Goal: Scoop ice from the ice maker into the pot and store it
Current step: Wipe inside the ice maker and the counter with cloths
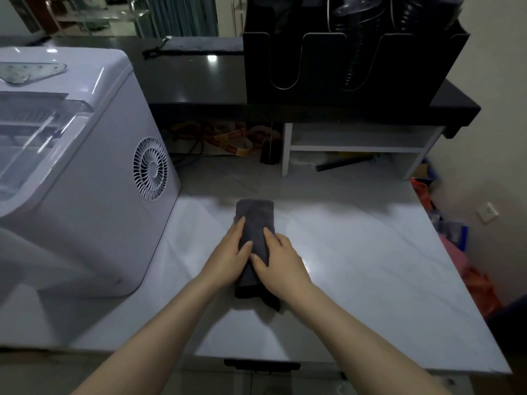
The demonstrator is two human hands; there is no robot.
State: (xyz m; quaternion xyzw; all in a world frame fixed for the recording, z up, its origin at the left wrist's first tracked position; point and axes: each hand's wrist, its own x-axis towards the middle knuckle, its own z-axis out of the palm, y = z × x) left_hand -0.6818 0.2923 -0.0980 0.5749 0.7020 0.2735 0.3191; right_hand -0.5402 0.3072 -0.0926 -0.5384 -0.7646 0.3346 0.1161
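A white ice maker (85,172) stands at the left of the marble counter (356,266), its clear lid (37,132) raised and a round fan vent on its right side. A folded dark grey cloth (255,215) lies in the middle of the counter. My left hand (228,258) rests on the cloth's left side and my right hand (281,263) on its right side, both pressing it flat with fingers together. No pot or scoop is in view.
A black raised shelf (199,78) runs along the back with a black cup-and-lid holder (350,52) on it. A white low shelf (356,143) and cables sit under it. A wall with a socket (487,212) is at the right.
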